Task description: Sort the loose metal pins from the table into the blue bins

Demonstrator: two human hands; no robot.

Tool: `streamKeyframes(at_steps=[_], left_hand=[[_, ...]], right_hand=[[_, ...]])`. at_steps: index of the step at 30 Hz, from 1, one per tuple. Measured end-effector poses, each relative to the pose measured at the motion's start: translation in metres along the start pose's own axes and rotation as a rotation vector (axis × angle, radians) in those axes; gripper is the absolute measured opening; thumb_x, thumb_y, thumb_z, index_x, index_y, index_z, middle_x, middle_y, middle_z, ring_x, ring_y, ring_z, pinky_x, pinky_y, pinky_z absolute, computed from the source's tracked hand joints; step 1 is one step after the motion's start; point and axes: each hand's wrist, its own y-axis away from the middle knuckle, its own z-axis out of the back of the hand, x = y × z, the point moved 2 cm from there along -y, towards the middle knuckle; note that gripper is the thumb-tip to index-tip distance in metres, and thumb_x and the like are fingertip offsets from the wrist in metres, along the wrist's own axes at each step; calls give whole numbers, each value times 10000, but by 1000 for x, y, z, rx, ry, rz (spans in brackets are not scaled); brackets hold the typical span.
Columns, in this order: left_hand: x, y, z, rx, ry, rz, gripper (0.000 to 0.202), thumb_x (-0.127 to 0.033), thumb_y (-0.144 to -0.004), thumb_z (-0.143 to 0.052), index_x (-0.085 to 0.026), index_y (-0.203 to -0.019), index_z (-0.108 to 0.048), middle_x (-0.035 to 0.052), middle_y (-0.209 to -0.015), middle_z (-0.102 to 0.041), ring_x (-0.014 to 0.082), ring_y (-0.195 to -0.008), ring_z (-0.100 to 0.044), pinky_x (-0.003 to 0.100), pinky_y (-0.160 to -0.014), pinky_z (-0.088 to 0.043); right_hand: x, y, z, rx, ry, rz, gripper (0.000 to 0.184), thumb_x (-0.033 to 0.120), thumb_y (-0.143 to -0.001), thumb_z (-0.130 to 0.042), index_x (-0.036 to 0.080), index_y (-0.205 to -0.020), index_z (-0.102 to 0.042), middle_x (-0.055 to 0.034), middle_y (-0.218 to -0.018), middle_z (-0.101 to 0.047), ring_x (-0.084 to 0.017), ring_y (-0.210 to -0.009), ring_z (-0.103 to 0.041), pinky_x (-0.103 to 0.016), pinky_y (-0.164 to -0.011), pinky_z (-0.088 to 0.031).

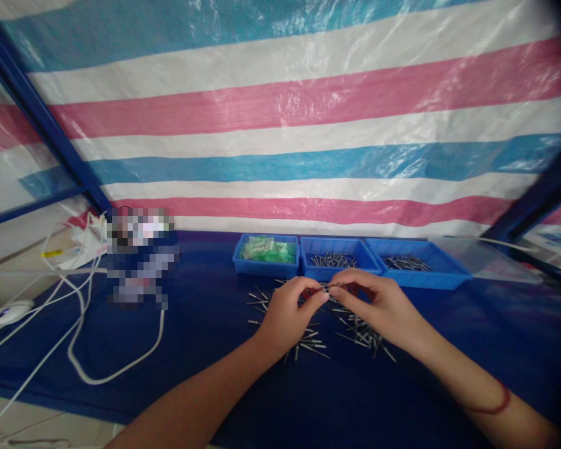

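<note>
My left hand (288, 312) and my right hand (378, 304) meet above the table, thumb and forefinger of each pinched together. Thin metal blind rivets are at their fingertips; whether both hands hold one rivet or each its own, I cannot tell. Below and around the hands lie loose blind rivets (362, 333) in a scattered pile, partly covered by the hands. Just behind stand a blue bin (315, 269) with many rivets in it and, to its right, another blue bin (442, 280) with more rivets.
A third blue bin (266, 268) at the left holds small green and clear packets (273, 251). A clear plastic sheet (489, 259) lies by the right bin. White cables (98, 379) loop over the left of the dark blue table (191, 349). Striped sheeting (285, 112) hangs behind.
</note>
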Motion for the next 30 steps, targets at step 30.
streamKeyframes(at_steps=[30], left_hand=[[2,7,-1,226,-650,-112,167,-318,-910,-488,-270,-952,-642,-3,-1002,-646,233,-1001,-466,405,-787,-303]], right_hand=[[-47,-12,57,-293,810,109,235,373,-862,-483,207,-824,-645,-82,-880,-685,-269,-849,-600,-423,-774,-435]])
